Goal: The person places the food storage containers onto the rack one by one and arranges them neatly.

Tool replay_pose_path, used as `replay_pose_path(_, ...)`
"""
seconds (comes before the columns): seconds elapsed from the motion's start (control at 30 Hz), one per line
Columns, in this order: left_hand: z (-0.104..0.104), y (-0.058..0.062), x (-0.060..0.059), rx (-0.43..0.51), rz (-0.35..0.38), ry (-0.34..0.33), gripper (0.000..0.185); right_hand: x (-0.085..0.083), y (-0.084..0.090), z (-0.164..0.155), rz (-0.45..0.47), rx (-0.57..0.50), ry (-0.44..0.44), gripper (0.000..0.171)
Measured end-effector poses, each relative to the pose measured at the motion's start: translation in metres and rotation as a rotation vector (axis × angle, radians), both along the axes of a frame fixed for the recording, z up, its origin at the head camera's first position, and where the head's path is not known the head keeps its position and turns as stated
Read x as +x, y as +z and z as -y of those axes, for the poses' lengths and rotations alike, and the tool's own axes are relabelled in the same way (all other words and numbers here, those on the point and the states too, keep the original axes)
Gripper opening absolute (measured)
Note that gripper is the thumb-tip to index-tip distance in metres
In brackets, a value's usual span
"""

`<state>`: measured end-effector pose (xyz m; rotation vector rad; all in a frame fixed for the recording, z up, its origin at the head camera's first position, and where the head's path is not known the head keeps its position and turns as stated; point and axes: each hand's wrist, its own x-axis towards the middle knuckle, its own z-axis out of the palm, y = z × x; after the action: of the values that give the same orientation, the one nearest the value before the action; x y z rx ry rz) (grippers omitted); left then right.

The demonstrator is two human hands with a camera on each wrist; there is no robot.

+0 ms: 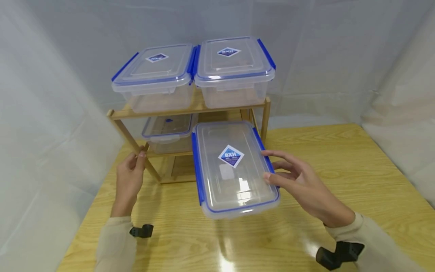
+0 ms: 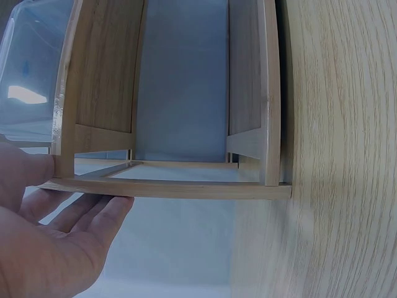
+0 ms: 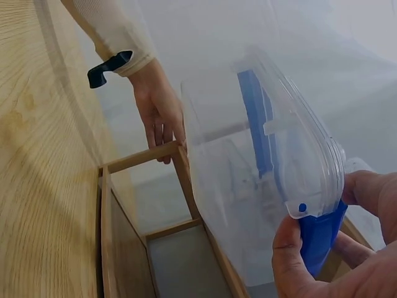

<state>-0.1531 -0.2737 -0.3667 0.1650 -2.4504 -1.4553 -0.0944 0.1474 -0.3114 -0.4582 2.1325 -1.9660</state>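
My right hand has its grip on the clear plastic storage box with the blue-edged lid and blue side clips, thumb and fingers pinched round the clip on its right long side; the right wrist view shows my thumb pressed against that blue clip. The box sits tilted, its far end at the front of the two-tier light wooden rack at the lower tier and its near end sticking out towards me over the yellow wood-grain worktop. Whether the far end rests on the lower shelf I cannot tell.

My left hand holds the rack's front left leg, fingers curled round the slanted wooden post just below the upper shelf. In the left wrist view my fingers lie along the underside of a wooden bar of the rack.

On the rack's upper shelf stand two more lidded clear boxes side by side, touching: the left upper box and the right upper box. On the lower shelf, left of the box I hold and further back in the rack, lies a flatter lidded clear box. Behind the rack hangs a white cloth backdrop.
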Motion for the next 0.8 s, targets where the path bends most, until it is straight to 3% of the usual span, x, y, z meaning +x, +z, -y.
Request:
replay_pose_path(0.37,0.000,0.000,-0.001,0.040,-0.007,-0.032,0.053,-0.017,0.004,0.004,-0.023,0.016,-0.042,0.050)
replay_pose_path(0.8,-0.002,0.001,0.000,0.006,-0.021,-0.006,0.054,-0.036,0.012,0.006,-0.100,0.046,-0.070,0.045)
